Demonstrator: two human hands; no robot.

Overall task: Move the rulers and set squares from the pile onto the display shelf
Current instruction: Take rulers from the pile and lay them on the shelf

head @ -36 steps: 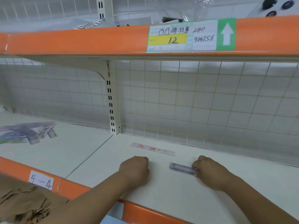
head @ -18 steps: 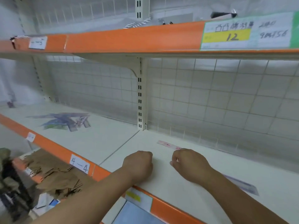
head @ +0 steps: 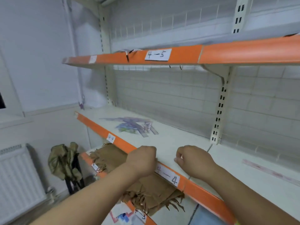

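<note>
Early days tbh: only pale pink plastic ruler point(head: 267, 172) lies on right bay of white orange-edged display shelf point(head: 172, 143). Purple-blue pile of rulers and set squares point(head: 134, 127) on left bay, well apart, looks mostly unmoved. Left hand point(head: 142, 161), right hand point(head: 194, 161) clenched, empty, at front edge.

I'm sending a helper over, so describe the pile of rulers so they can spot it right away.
Find the orange-edged shelf tagged 4-4. Left of its white upright lies the pile: a bluish-purple jumble of overlapping pieces, unlike the single pink ruler lying alone to the right.
</note>
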